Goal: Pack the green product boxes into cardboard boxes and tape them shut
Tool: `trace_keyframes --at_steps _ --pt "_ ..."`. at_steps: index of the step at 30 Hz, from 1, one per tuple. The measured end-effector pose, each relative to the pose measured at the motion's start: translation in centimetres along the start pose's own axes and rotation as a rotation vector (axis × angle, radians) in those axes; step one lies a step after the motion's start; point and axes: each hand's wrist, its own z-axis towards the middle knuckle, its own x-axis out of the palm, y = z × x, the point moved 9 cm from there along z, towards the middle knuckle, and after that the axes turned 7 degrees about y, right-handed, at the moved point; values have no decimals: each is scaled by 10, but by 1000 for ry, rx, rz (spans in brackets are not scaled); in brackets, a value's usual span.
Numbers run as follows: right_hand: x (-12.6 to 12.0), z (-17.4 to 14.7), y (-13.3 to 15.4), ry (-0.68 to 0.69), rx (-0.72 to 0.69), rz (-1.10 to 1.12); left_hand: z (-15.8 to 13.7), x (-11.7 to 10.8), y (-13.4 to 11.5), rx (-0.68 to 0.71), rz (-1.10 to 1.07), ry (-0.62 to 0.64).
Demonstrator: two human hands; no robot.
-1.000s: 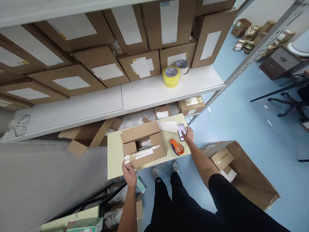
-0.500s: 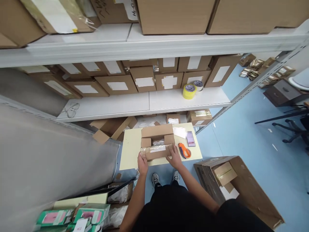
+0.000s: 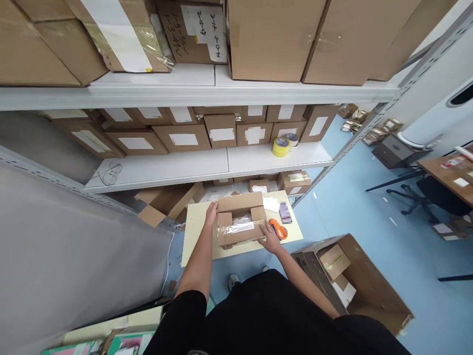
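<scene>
An open cardboard box (image 3: 240,237) lies on a pale yellow board in front of me, its flaps folded out and clear tape and a white label on the near flap. Clear plastic (image 3: 242,220) shows inside it. My left hand (image 3: 212,213) grips the far left corner, by the back flap. At the near right corner, my right hand (image 3: 271,238) holds the taped flap's edge, fingers on top and thumb lower down. Just right of that hand lies an orange tape dispenser (image 3: 278,229). White paper (image 3: 271,204) and a purple, blurred-out item (image 3: 285,213) are behind it.
The yellow board (image 3: 195,231) juts out below a white shelf (image 3: 177,166) lined with labelled cartons. Yellow tape rolls (image 3: 281,147) stand on that shelf. An open carton (image 3: 168,204) sits at lower left of the shelving. A large open box (image 3: 384,276) holding cardboard stands on the floor at right.
My left hand has moved from the near left corner to the far left corner of the box. My right hand stays at the near right corner. The camera view has shifted.
</scene>
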Motion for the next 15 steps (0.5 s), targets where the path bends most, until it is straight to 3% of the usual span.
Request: trace_keyframes --at_steps 3,8,12,15 --pt "-7 -11 0 -48 -5 54 0 -4 -2 24 -81 43" --pt "-23 -18 2 -159 -1 105 -44 -8 26 155 148 29" --pt "-33 -9 11 -200 -18 88 -67 1 71 -65 190 4" --pt "-46 -1 1 -261 14 45 -75 11 85 -218 242 0"
